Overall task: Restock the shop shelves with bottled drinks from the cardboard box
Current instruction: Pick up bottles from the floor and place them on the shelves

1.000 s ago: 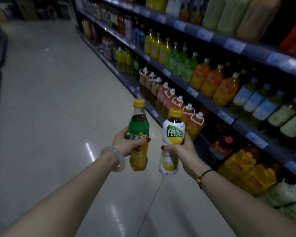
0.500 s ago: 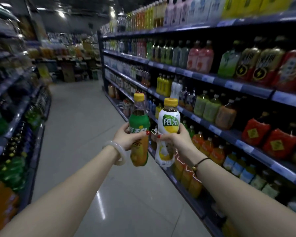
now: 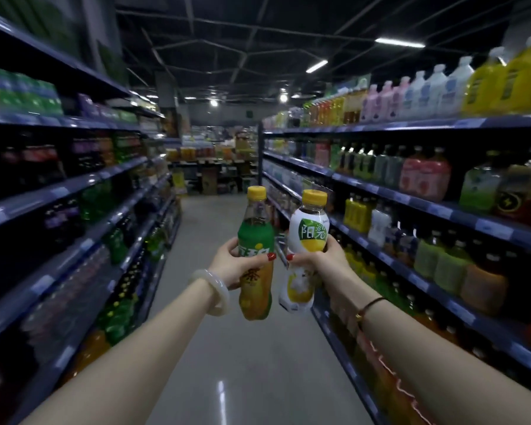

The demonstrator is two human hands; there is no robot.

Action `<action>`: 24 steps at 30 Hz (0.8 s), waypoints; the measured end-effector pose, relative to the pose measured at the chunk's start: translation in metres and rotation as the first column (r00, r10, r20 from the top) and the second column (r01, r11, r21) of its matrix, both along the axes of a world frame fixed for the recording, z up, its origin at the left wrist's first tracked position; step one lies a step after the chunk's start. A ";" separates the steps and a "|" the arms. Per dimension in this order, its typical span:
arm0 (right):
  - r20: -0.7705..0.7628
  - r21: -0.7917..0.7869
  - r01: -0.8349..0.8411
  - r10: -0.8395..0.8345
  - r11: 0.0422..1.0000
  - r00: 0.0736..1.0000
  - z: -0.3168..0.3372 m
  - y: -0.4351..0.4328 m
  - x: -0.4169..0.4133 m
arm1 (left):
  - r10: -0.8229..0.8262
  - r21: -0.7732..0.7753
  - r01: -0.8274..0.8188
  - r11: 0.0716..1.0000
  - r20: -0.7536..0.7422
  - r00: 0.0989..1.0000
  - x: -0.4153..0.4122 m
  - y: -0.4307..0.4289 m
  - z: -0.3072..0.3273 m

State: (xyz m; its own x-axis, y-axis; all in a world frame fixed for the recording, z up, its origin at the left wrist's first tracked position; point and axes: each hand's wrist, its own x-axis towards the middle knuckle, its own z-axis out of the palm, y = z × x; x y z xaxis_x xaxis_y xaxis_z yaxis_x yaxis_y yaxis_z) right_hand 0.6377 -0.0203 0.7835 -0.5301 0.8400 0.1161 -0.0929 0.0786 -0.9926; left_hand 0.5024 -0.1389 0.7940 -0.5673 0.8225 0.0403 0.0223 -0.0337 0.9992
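Note:
My left hand (image 3: 230, 262) grips a green-and-orange labelled bottle (image 3: 256, 237) with a yellow cap, held upright in front of me. Beside it my right hand (image 3: 322, 260) grips a white-and-yellow labelled bottle (image 3: 307, 234), also yellow-capped and upright. The two bottles stand close together at chest height over the aisle floor. No cardboard box is in view.
Dark blue shelves full of bottled drinks line both sides: the right shelving (image 3: 411, 197) stands close to my right arm, the left shelving (image 3: 74, 185) a bit farther off. The grey aisle floor (image 3: 227, 348) runs ahead to stacked goods (image 3: 209, 167) at the far end.
The view has swung up and left, from the right-hand shelves toward the length of the aisle. Both hands still hold their bottles side by side.

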 end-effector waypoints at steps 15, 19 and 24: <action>0.021 0.068 -0.680 0.681 0.730 0.732 0.027 -0.146 -0.094 | 0.670 0.059 -0.668 0.742 -0.018 0.743 0.003 -0.222 0.025; 0.000 0.056 -0.796 0.797 0.603 0.604 0.033 -0.222 -0.119 | 0.797 0.041 -0.796 0.604 -0.023 0.603 0.015 -0.304 0.031; -0.009 0.038 -0.906 0.906 0.422 0.422 0.040 -0.330 -0.136 | 0.904 0.047 -0.902 0.428 -0.013 0.428 0.042 -0.400 0.047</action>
State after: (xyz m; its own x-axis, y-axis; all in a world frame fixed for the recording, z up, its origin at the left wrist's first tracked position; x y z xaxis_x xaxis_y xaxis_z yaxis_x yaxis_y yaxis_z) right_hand 0.5013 -0.3507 0.8234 -0.9801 -0.1264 0.1533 -0.1489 -0.0435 -0.9879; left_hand 0.5439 -0.5387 0.8408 -0.9832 -0.1606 0.0864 0.0879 -0.0026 0.9961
